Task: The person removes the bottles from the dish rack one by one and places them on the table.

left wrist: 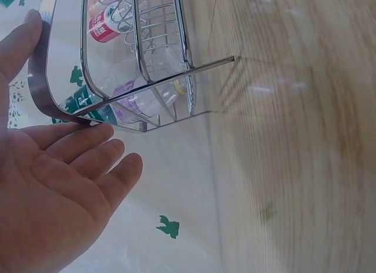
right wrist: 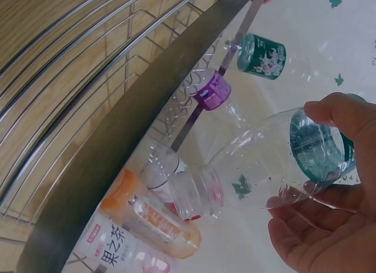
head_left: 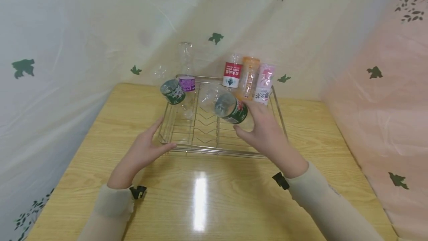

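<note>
My right hand (head_left: 264, 133) (right wrist: 346, 161) holds a clear bottle (head_left: 230, 109) (right wrist: 252, 161) with a green label, tilted above the wire rack (head_left: 217, 151) (left wrist: 138, 32) (right wrist: 88, 167). Its thumb and fingers lie on opposite sides of the bottle's labelled part. At the rack's front left corner is my left hand (head_left: 143, 150) (left wrist: 59, 185), thumb and fingers extended along the rim, palm bare. Toward the rack's left back stand another green-labelled bottle (head_left: 172, 92) (right wrist: 262, 56) and a purple-labelled one (head_left: 187, 83) (right wrist: 212, 90).
Along the rack's back right are a red-labelled bottle (head_left: 232, 74) (left wrist: 104, 26), an orange one (head_left: 249, 77) (right wrist: 153, 217) and a pink and white one (head_left: 264, 83) (right wrist: 111, 246). The rack stands on a wooden table (head_left: 160, 203); patterned cloth (head_left: 100, 29) hangs behind and beside it.
</note>
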{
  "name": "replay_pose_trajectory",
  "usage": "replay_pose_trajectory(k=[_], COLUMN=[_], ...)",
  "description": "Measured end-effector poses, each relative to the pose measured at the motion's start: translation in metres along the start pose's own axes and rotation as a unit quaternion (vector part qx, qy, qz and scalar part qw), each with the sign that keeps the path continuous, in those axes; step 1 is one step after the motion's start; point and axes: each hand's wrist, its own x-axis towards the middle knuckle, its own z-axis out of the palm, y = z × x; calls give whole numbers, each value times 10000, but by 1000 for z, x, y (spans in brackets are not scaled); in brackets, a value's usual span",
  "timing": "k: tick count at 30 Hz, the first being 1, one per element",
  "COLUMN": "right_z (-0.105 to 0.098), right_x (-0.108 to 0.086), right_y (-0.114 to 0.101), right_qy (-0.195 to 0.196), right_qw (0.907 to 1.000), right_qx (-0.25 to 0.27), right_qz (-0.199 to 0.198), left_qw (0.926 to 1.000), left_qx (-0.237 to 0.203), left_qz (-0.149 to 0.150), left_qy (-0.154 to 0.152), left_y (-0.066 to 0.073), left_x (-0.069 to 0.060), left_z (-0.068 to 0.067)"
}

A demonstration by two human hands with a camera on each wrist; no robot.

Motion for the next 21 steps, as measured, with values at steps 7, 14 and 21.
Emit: replay_pose_trajectory(k=[7, 14, 21], right_z=[-7, -13, -17], right_x=[-6, -10, -13], right_y=[6, 11, 14], right_qy=[12, -2, 10], right_qw=[9999, 9994, 9989], right_qx=[-70, -337, -428], right_qz=[-77, -56, -173], left_qw=[10000, 10000, 10000], left_qx=[-1, -16, 39], left_qz=[-24, -24, 23], left_qy=[-8, -13, -45], left_y=[0, -2, -2], left_x=[0, 0, 0], left_z=[1, 2, 1])
